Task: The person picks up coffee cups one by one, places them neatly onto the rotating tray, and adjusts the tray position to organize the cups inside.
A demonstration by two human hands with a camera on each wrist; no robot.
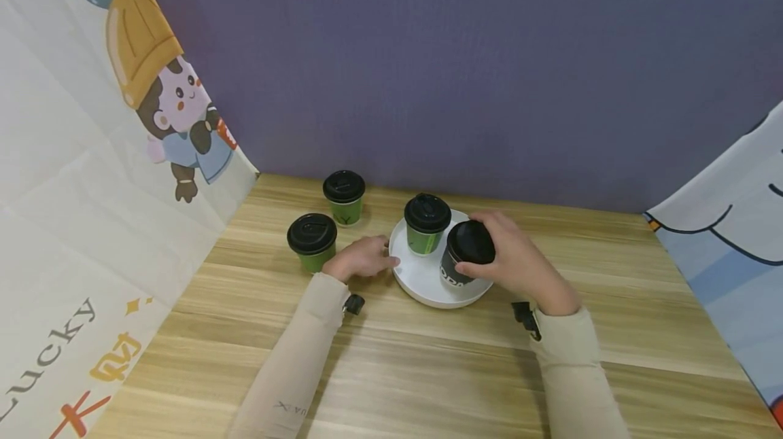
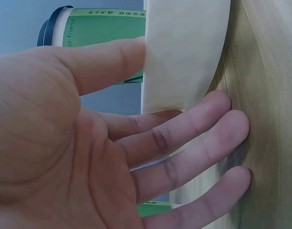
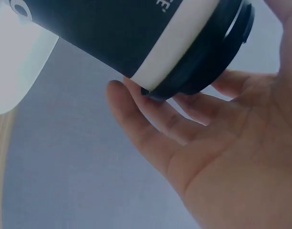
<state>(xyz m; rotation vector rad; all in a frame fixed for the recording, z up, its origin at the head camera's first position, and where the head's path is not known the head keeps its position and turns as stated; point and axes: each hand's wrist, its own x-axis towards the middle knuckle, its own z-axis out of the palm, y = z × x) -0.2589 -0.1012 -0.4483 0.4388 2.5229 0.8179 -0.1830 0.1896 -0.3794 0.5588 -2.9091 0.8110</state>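
Observation:
My right hand (image 1: pixel 510 255) grips a dark paper coffee cup (image 1: pixel 455 269) around its black lid, fingers on the far side and thumb on the near side. This cup, with white lettering, is over the right part of a round white plate (image 1: pixel 422 289). In the right wrist view, fingers curve round the lid (image 3: pixel 203 62) and a pale band below it. A green lidded cup (image 1: pixel 423 240) stands on the plate beside it. My left hand (image 1: pixel 366 257) is at the plate's left edge; in the left wrist view the thumb touches the rim and the other fingers (image 2: pixel 203 143) extend fairly straight.
Two more green cups with black lids stand on the wooden table (image 1: pixel 416 371), left of the plate: a rear cup (image 1: pixel 346 211) and a nearer cup (image 1: pixel 315 259) close by my left hand. A purple-grey panel (image 1: pixel 459 72) rises behind the table; printed sheets (image 1: pixel 79 174) flank it.

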